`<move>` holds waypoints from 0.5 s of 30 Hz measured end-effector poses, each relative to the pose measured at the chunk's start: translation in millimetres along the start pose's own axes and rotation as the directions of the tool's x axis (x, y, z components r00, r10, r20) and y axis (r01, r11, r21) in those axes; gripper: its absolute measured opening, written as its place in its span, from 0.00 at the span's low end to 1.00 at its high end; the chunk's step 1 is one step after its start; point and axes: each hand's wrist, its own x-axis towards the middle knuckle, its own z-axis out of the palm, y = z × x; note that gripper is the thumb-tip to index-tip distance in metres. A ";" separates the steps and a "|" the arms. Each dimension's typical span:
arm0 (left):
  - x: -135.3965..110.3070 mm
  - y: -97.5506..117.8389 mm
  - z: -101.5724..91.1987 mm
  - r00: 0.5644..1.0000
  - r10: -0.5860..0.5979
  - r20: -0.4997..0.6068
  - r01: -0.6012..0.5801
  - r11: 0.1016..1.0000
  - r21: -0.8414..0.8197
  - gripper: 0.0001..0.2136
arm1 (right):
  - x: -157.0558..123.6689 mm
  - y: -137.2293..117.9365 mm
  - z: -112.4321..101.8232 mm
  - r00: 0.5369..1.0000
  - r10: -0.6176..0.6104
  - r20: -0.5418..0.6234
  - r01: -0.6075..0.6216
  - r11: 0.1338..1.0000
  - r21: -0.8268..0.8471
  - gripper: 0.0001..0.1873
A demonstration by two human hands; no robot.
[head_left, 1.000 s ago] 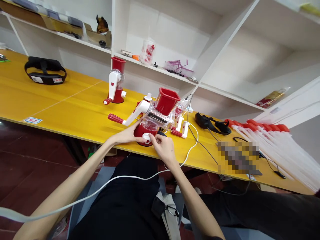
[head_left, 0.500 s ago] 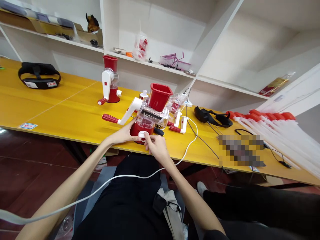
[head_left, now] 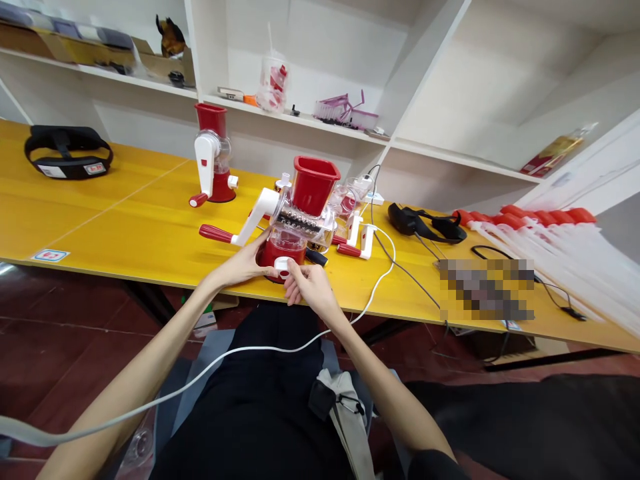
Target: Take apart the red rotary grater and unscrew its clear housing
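Observation:
A red and white rotary grater (head_left: 300,217) with a clear drum and a red hopper stands on the yellow table (head_left: 125,220) near its front edge. Its white crank with a red handle (head_left: 216,233) sticks out to the left. My left hand (head_left: 245,263) presses against the left side of the grater's red base. The fingers of my right hand (head_left: 309,287) pinch the white knob (head_left: 281,265) at the front of that base.
A second grater (head_left: 210,160) stands further back on the left. Loose white and red crank parts (head_left: 356,241) lie right of the grater. A white cable (head_left: 380,280) loops over the table edge. Black headbands (head_left: 67,152) (head_left: 425,227) lie left and right. Red-capped clear tubes (head_left: 550,233) are stacked at right.
The view has shifted a little; both hands stay on the grater's base, with my right fingers still working at the white knob.

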 end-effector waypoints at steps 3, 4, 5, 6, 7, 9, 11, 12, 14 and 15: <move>0.1 0.8 0.3 1.000 0.001 -0.005 -0.001 1.000 0.007 0.57 | -0.2 -1.6 -0.5 0.999 0.030 0.020 -0.030 1.000 0.008 0.37; -0.1 1.1 0.0 1.000 -0.001 -0.002 0.001 1.000 0.009 0.57 | -0.1 -1.8 -0.9 0.999 0.031 0.020 -0.031 1.000 0.005 0.37; -0.4 1.2 -0.4 1.000 -0.004 0.002 0.004 1.000 0.010 0.57 | 0.0 -1.8 -1.4 0.999 0.029 0.016 -0.029 1.000 0.002 0.37; -0.8 1.2 -0.9 1.000 -0.009 0.009 0.009 1.000 0.010 0.57 | 0.0 -1.6 -2.1 1.000 0.023 0.012 -0.023 1.000 -0.005 0.37; -1.2 1.2 -1.4 1.000 -0.019 0.017 0.018 1.000 0.013 0.55 | 0.1 -1.3 -2.8 1.000 0.011 0.011 -0.011 1.000 -0.020 0.37; -1.8 1.6 -2.3 0.998 -0.048 0.029 0.047 0.998 0.028 0.52 | -0.2 -0.4 -4.5 0.999 -0.024 0.024 0.026 0.997 -0.072 0.36; -2.0 3.0 -2.6 0.995 -0.092 0.040 0.089 0.995 0.054 0.51 | -0.9 0.4 -5.7 0.997 -0.074 0.028 0.077 0.987 -0.138 0.36; -2.0 3.9 -2.6 0.993 -0.111 0.046 0.108 0.992 0.068 0.50 | -1.5 0.9 -6.1 0.995 -0.096 0.024 0.099 0.981 -0.168 0.36; -1.6 5.4 -2.9 0.989 -0.126 0.072 0.119 0.989 0.091 0.50 | -3.2 1.7 -6.2 0.992 -0.128 0.006 0.127 0.971 -0.202 0.36; -1.5 5.8 -3.3 0.991 -0.115 0.072 0.107 0.989 0.106 0.50 | -4.2 2.2 -6.1 0.990 -0.141 -0.002 0.137 0.968 -0.211 0.36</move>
